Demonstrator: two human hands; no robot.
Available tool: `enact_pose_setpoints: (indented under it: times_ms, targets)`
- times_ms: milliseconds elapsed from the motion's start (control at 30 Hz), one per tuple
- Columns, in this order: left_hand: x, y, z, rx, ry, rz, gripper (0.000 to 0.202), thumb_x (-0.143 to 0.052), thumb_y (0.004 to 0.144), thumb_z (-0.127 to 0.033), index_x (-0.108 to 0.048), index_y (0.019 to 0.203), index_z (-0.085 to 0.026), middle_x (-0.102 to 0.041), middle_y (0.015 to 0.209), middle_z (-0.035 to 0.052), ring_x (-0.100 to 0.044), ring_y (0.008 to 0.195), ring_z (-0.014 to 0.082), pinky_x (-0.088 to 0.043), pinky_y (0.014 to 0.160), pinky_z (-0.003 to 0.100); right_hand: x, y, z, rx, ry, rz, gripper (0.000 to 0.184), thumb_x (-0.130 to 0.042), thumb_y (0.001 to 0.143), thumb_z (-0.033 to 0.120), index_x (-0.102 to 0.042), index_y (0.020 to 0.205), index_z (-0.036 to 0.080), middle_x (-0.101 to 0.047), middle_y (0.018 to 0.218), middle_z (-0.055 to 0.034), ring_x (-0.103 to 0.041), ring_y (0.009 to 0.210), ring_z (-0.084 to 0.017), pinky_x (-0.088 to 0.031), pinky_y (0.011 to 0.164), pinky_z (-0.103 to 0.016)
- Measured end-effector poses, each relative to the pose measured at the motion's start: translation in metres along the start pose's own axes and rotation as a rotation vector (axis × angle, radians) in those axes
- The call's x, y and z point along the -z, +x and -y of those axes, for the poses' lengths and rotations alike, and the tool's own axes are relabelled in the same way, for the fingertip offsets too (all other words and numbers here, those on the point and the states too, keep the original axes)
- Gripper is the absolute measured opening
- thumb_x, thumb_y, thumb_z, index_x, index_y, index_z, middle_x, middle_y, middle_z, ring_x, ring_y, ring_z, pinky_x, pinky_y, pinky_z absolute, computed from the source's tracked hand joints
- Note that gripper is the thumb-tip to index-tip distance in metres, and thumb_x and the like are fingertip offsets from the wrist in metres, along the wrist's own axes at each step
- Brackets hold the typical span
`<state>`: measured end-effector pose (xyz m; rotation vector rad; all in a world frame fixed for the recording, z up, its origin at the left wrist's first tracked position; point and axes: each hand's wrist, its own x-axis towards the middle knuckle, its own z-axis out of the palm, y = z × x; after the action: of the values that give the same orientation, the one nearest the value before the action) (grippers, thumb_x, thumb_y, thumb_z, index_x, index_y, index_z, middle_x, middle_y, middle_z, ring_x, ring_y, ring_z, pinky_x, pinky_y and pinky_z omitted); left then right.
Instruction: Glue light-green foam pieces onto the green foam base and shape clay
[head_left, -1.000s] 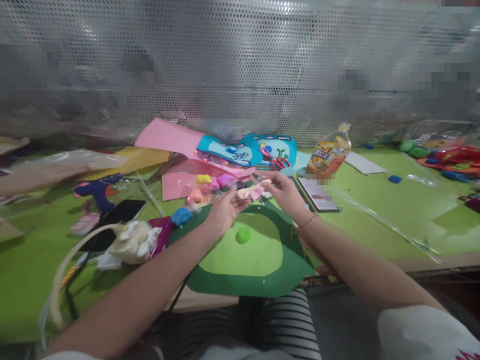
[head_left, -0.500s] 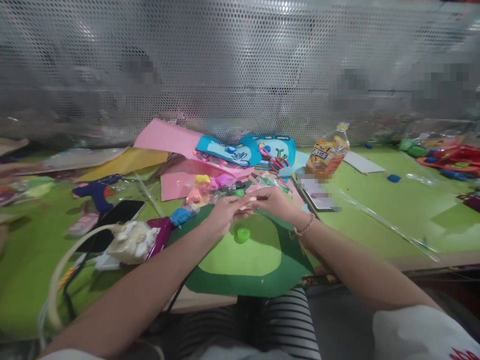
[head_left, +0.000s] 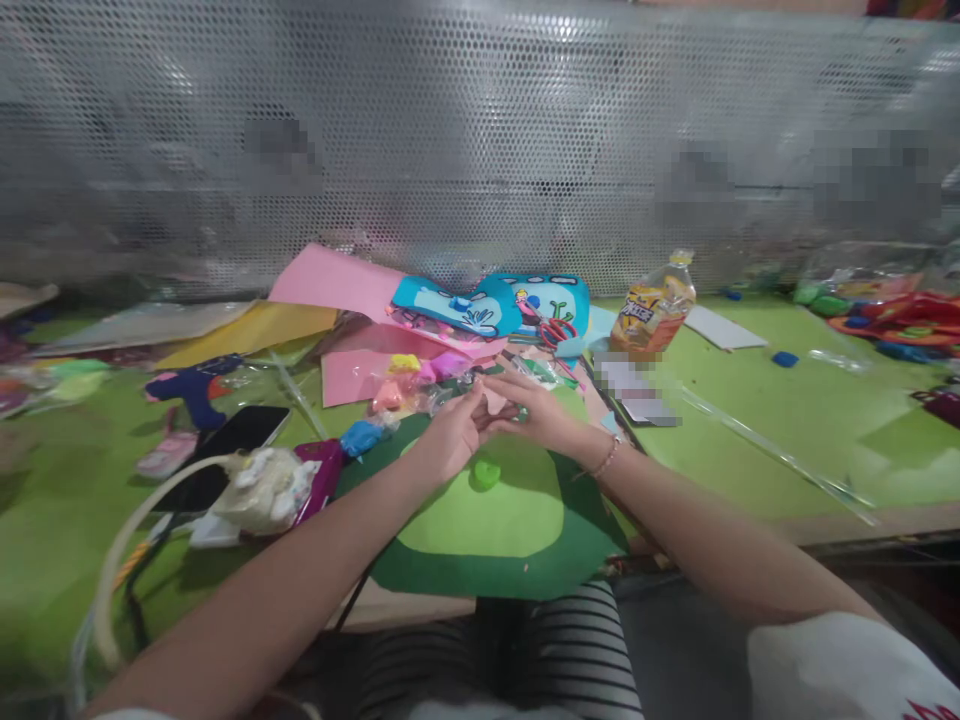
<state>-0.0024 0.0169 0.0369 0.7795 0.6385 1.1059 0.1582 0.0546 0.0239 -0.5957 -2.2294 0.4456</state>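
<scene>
Between my two hands is a small pale pink piece [head_left: 495, 401] that looks like modelling clay. My left hand [head_left: 454, 432] grips it from the left with its fingers bent. From the other side, my right hand [head_left: 541, 412] holds the same piece, thumb and fingers curled around it. Some fingertips are hidden. Just below the hands, a bright green lump of clay [head_left: 485, 474] rests on a light green paper shape [head_left: 480, 525]. That shape lies on a larger dark green sheet [head_left: 592, 545] at the table's front edge.
Clay packets, pink sheets [head_left: 349, 375] and red-handled scissors [head_left: 556, 333] lie beyond my hands. A drink bottle [head_left: 654, 308] stands back right, near a phone [head_left: 637, 388]. At left are a blue glue gun [head_left: 193, 390], a dark phone [head_left: 251, 425] and a cabled, lumpy cream object [head_left: 266, 485].
My hands have turned the pale pink piece, and more of its flat face now shows. The fingers have shifted around it. The co-worker's hand at far left has moved out of sight.
</scene>
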Motion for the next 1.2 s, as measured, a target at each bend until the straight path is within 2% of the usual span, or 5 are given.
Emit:
enact_pose_setpoints:
  times_ms: [333,700,933,1067,1200]
  targets:
    - [0.007,0.004,0.003,0.044,0.044,-0.082,0.012,-0.064,0.08,-0.02,-0.065,0.075,-0.009,-0.069,0.082,0.0084,-0.063,0.071,0.011,-0.051,0.072,0.022,-0.01,-0.005,0.004,-0.096,-0.199,-0.014,0.069,-0.056,0.083,0.019,-0.026,0.144,0.029,-0.059,0.122,-0.0088,-0.058,0.107,-0.023,-0.052,0.087,-0.039]
    - [0.009,0.002,-0.004,-0.004,0.408,-0.122,0.033,-0.079,0.059,-0.039,-0.069,0.074,-0.011,-0.07,0.071,0.0062,-0.066,0.066,0.0162,-0.051,0.068,0.027,-0.001,-0.001,0.007,0.066,-0.247,-0.145,0.016,-0.055,0.086,0.027,-0.068,0.096,0.022,-0.068,0.088,-0.0069,-0.064,0.084,-0.018,-0.053,0.075,-0.03]
    - [0.01,0.005,-0.006,-0.039,0.262,-0.192,0.021,-0.07,0.074,-0.032,-0.069,0.075,-0.012,-0.068,0.065,0.0038,-0.061,0.058,0.0091,-0.05,0.069,0.023,0.009,0.005,0.011,-0.317,0.052,-0.32,0.02,-0.06,0.081,0.036,-0.067,0.08,0.017,-0.063,0.067,-0.0019,-0.055,0.058,-0.013,-0.044,0.053,-0.025]
    - [0.005,0.005,-0.009,0.015,0.1,-0.142,0.025,-0.052,0.088,-0.03,-0.068,0.079,-0.012,-0.071,0.076,0.0068,-0.065,0.071,0.011,-0.051,0.078,0.026,0.021,0.006,0.006,-0.354,0.169,-0.435,0.026,-0.061,0.079,0.037,-0.063,0.097,0.018,-0.066,0.086,-0.0043,-0.058,0.064,-0.013,-0.048,0.058,-0.026]
    - [0.001,0.001,-0.008,0.072,0.124,-0.033,0.034,-0.045,0.09,-0.036,-0.07,0.085,-0.014,-0.071,0.086,0.0077,-0.067,0.086,0.0172,-0.051,0.084,0.032,0.018,0.004,0.009,-0.194,0.065,-0.234,0.045,-0.065,0.078,0.032,-0.055,0.12,0.025,-0.059,0.114,-0.0081,-0.06,0.094,-0.018,-0.052,0.077,-0.033]
